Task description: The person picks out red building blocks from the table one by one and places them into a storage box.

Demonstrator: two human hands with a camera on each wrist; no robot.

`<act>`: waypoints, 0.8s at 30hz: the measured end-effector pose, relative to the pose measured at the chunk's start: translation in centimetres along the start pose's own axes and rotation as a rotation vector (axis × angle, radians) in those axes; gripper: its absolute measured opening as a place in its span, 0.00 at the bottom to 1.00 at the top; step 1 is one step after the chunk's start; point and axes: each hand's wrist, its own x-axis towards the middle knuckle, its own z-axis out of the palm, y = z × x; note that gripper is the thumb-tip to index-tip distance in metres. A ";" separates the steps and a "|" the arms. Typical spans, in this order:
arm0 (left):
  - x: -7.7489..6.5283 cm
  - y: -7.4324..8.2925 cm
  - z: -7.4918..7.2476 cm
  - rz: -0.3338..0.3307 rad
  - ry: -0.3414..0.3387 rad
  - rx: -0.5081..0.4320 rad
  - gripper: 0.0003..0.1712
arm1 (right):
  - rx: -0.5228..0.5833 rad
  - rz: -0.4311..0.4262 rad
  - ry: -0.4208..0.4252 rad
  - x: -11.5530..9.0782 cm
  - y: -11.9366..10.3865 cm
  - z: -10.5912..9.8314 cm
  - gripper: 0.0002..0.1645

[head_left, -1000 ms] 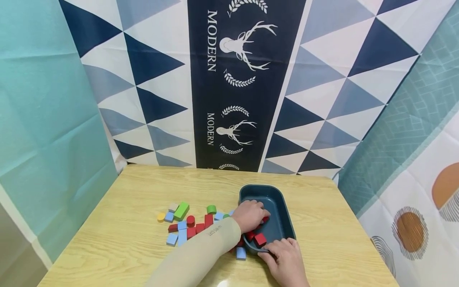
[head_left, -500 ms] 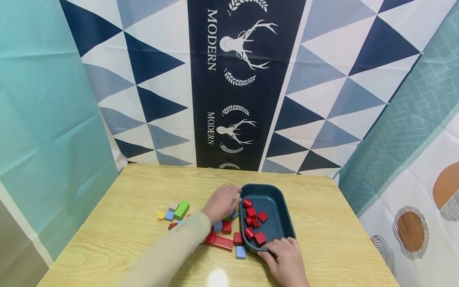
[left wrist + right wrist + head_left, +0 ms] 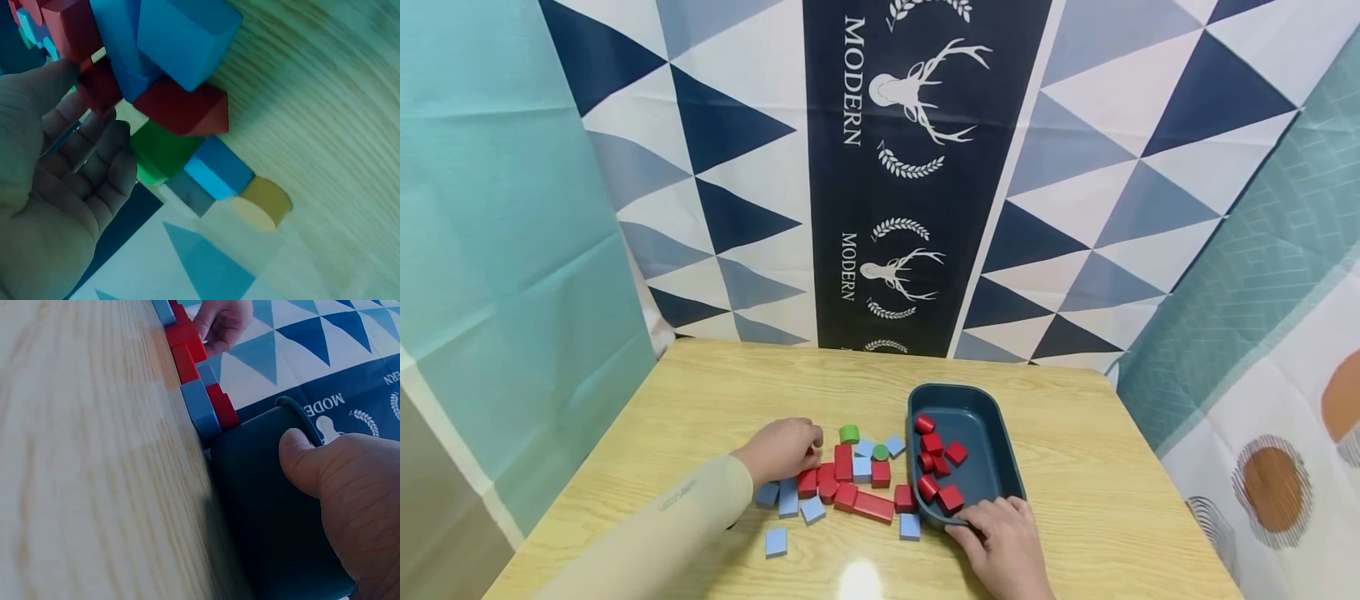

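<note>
My left hand [image 3: 778,450] is at the left part of a cluster of toy blocks, fingers bent. In the left wrist view a dark red block [image 3: 101,86] lies between thumb and fingertips; whether they pinch it is unclear. The right hand [image 3: 1006,546] grips the near rim of a dark blue rectangular tray [image 3: 976,421], its thumb on the outer wall. Several red blocks [image 3: 951,498] lie along the tray's left side. Beyond the left fingers are a green block [image 3: 165,150], a blue block [image 3: 219,165], a grey block [image 3: 189,192] and a yellow round block [image 3: 265,203].
Several loose blocks spread left of the tray, among them a long red block [image 3: 874,507], a green half-round block [image 3: 849,433] and a blue block [image 3: 910,526] close to the tray. Another blue block [image 3: 777,542] lies nearer the front. Patterned cloth [image 3: 887,167] hangs behind the wooden table [image 3: 1075,467].
My left hand has left the tray and moved left over the table to the blocks. More red blocks in the tray are now uncovered. The right hand stays on the tray rim.
</note>
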 end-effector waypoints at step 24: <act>9.0 17.3 -0.7 0.271 0.084 -0.063 0.14 | 0.027 -0.086 0.076 -0.4 0.6 0.2 0.10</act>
